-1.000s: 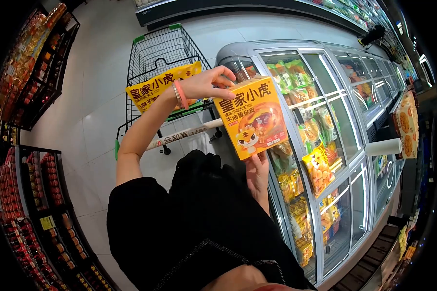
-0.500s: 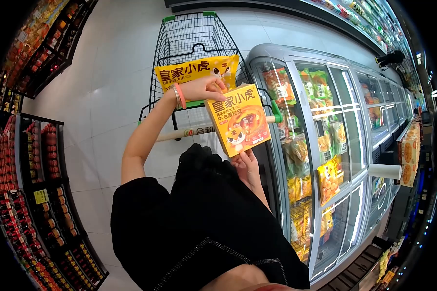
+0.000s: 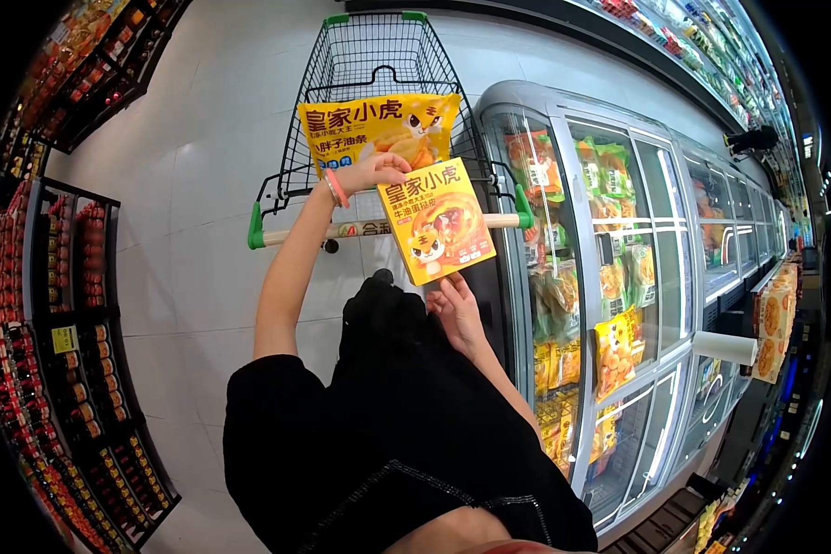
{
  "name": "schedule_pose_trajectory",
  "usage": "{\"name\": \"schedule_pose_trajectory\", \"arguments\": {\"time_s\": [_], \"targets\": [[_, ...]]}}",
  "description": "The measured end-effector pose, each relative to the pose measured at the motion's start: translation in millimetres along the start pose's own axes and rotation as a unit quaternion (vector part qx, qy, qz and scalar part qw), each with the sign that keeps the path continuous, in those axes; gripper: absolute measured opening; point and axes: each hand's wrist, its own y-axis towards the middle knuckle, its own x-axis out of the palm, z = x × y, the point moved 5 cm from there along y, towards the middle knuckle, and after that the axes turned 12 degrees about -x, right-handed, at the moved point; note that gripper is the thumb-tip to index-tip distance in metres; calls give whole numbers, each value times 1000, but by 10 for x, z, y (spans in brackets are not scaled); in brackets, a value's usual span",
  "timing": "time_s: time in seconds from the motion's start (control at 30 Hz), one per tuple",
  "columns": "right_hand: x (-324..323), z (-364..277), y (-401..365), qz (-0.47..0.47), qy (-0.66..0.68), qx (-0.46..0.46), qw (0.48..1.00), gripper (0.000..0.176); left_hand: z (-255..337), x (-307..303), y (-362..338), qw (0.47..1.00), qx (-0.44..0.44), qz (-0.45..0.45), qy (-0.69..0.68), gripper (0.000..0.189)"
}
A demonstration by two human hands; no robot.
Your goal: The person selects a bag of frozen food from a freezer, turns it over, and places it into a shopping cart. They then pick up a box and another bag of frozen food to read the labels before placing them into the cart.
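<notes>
A yellow box of egg tart shells (image 3: 443, 222) is held upright in front of my body, its printed front facing me. My left hand (image 3: 379, 173) grips its upper left corner, a pink band around the wrist. At the lower edge, the fingertips of my right hand (image 3: 457, 312) support the box from below. Just beyond my left hand, a large yellow bag of fried dough sticks (image 3: 379, 129) leans upright at the near end of the shopping cart (image 3: 369, 55). The box covers part of the cart's handle (image 3: 295, 236).
Along the right runs a glass-doored freezer (image 3: 572, 102) with bagged food inside. A yellow bag (image 3: 614, 355) hangs on its outer side, near a white roll (image 3: 725, 348). Dark shelves of jars (image 3: 88, 397) line the left. Pale floor tiles (image 3: 203, 185) lie between.
The box has shifted slightly left and up in view, with both hands on it. More of the bag in the cart shows, and my left hand has moved lower off its print.
</notes>
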Motion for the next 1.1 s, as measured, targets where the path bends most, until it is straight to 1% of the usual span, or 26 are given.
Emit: {"name": "schedule_pose_trajectory", "arguments": {"time_s": [0.03,0.07,0.13,0.23,0.33,0.43,0.53,0.73,0.83,0.93,0.97,1.1], "targets": [[0,-23,-8,-18,-18,-9,1000,43,-30,5,18,1000,-6,-17,-24,43],[42,-86,-49,-21,-20,-3,1000,56,-55,8,17,999,2,-17,-34,43],[20,-133,-68,-43,-37,-11,998,50,-62,13,27,999,-1,-4,-49,43],[-50,-144,-29,-37,-52,3,998,47,-24,32,-1,999,17,-13,-48,41],[-89,-116,51,-17,-43,31,998,50,38,37,-58,999,4,-21,-43,38],[-68,-142,102,-24,-47,27,998,47,20,0,-20,999,-2,-22,-47,38],[-40,-164,142,-18,-52,35,998,44,30,-41,24,999,-4,-29,-24,39],[47,-244,187,32,-114,17,993,39,44,-122,139,996,-13,-60,-68,39],[82,-246,202,63,-114,-2,991,39,-57,-149,234,995,-3,-87,-55,41],[112,-259,174,100,-116,-15,988,39,-76,-145,239,992,-12,-105,-68,41],[121,-266,167,108,-115,-16,987,39,-74,-161,245,990,-14,-117,-81,37],[189,-277,144,127,-98,-24,987,39,-108,-176,284,986,-25,-137,-93,37]]}}
